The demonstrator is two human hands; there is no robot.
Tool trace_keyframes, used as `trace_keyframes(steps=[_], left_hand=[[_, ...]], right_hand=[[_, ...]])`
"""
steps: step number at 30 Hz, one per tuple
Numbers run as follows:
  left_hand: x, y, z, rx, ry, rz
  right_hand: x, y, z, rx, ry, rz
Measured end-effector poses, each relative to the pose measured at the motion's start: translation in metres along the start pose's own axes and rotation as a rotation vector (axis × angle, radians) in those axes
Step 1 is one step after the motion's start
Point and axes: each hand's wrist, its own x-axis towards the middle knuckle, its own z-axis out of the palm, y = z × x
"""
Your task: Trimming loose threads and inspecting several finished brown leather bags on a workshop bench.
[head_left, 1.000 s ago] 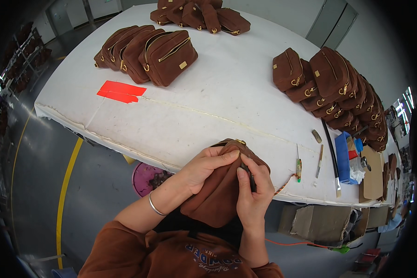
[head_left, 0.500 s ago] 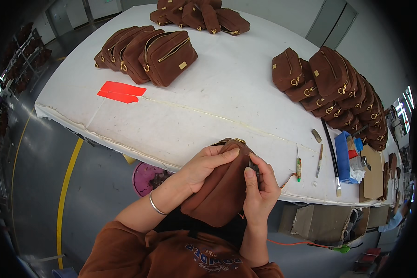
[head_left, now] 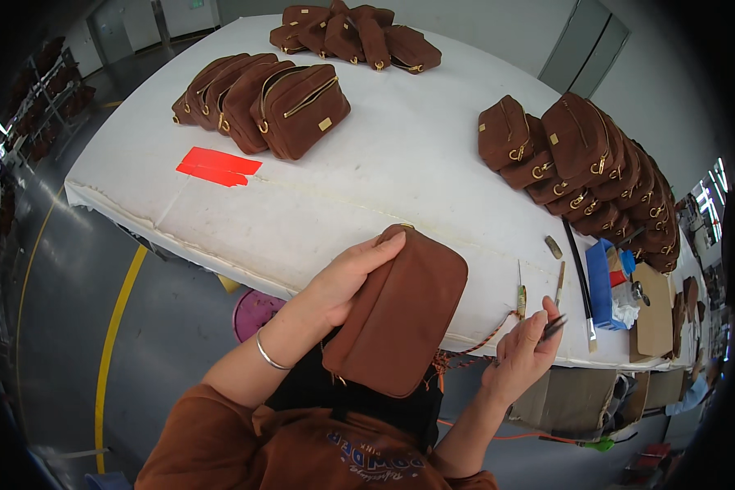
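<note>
A brown zippered bag (head_left: 412, 318) is tilted over the near table edge, its plain broad side facing up. My left hand (head_left: 351, 282) is closed on its left edge, thumb on top near the upper corner, where a bit of gold metal shows. To the right, apart from the bag, my right hand (head_left: 524, 347) is closed round a small dark pointed tool (head_left: 554, 327); its exact kind is hard to make out. A twisted orange-brown cord (head_left: 478, 347) runs between the bag and that hand. Just beyond the hand lies a thin awl-like tool (head_left: 522, 302) with a green handle.
Brown bags stand in a row (head_left: 302, 110) at left, a heap (head_left: 359, 37) at the back and stacks (head_left: 584, 139) at right. Red tape (head_left: 218, 166) marks the white table (head_left: 367, 196). A brush (head_left: 580, 286) lies beside a blue bin (head_left: 599, 286). A pink bucket (head_left: 253, 314) stands below.
My right hand has let go of the bag and moved right with the dark tool. In my left hand, the bag has turned so its flat side shows.
</note>
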Motion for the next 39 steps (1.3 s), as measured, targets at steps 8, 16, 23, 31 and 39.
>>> trace_keyframes(steps=[8, 16, 23, 31, 39], left_hand=[[-0.018, 0.012, -0.010, 0.324, -0.245, 0.070], [-0.020, 0.013, -0.021, 0.399, -0.212, 0.024], [-0.019, 0.012, -0.029, 0.333, -0.321, 0.047], [-0.015, 0.004, -0.035, 0.278, -0.290, 0.053], [-0.014, -0.004, -0.034, 0.250, -0.265, 0.106]], right_hand=[[-0.030, 0.003, 0.011, 0.043, -0.439, 0.006], [-0.047, 0.005, 0.036, -0.197, -0.682, -0.098], [-0.044, 0.010, 0.037, -0.297, -0.684, -0.099], [-0.043, 0.009, 0.045, -0.374, -0.792, -0.265], [-0.041, 0.006, 0.048, -0.364, -0.804, -0.294]])
